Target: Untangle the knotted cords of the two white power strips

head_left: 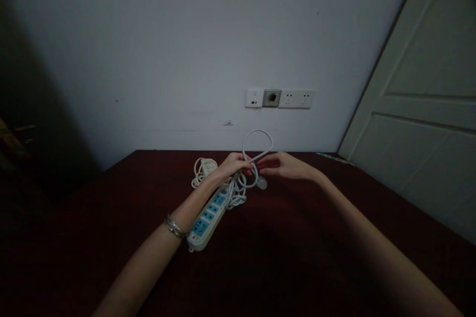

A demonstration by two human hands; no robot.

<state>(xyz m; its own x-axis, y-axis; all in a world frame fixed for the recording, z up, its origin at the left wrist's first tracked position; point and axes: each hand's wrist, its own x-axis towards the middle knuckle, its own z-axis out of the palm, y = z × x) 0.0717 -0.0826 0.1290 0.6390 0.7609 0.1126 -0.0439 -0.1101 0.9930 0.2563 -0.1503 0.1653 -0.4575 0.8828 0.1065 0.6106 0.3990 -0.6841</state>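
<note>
A white power strip [208,218] with blue socket faces lies slantwise on the dark red table, partly behind my left forearm. My left hand [238,162] is closed on its white power cord [257,131], which rises in a loop above the fingers. More cord hangs bunched beneath this hand, beside the strip's far end. From the right, my right hand [280,164] meets the cord with bent fingers and thumb, its fingertips at the loop's base. Below those fingertips is the cord's white plug [262,183].
A second white cord bundle [204,171] with a white block lies left of my left hand. Wall sockets [296,99] and a switch plate [253,97] are on the wall behind the table [282,257]. A pale panelled door [420,104] stands at right.
</note>
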